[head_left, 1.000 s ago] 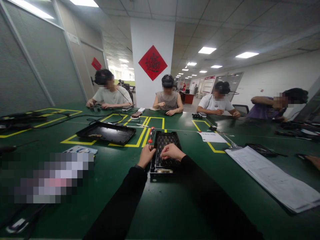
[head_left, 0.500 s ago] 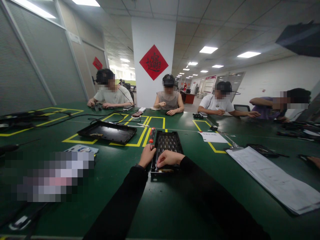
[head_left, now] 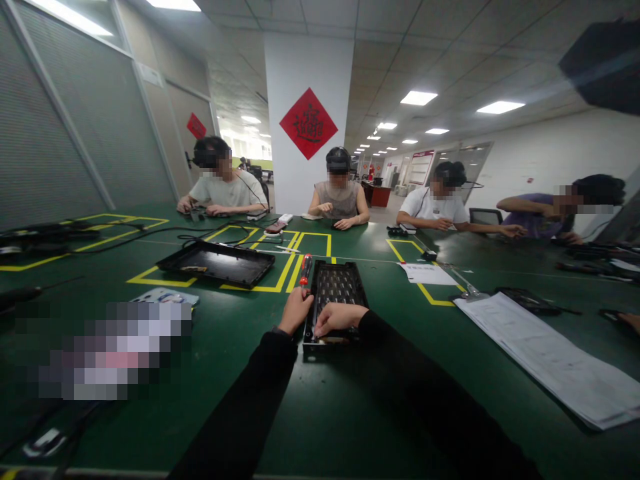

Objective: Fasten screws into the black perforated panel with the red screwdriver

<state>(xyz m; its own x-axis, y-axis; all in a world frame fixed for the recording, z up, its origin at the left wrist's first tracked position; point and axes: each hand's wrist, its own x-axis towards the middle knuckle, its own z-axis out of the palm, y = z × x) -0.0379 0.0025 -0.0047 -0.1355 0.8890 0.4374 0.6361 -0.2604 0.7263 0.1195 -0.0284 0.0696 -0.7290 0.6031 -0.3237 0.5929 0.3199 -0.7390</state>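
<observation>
A black rectangular tray-like case (head_left: 341, 283) with rows of small metallic parts inside lies lengthwise in front of me. My left hand (head_left: 296, 311) is closed at the case's left edge, its fingers on the rim. Just beyond that hand is a red and clear screwdriver (head_left: 305, 270). My right hand (head_left: 340, 319) reaches over the near end of the case, thumb and fingertips pinched at the near left corner; whatever is between them is too small to make out. A yellowish strip shows in the case below the right hand.
A black shallow cover (head_left: 217, 263) lies to the left. Clipped papers (head_left: 550, 360) are at the right, a paper sheet (head_left: 429, 274) behind them. A blurred-out item (head_left: 120, 347) sits at the near left. Several people sit across the green table (head_left: 320, 427).
Both hands hold nearly the same places on the case. The whole view has shifted very slightly.
</observation>
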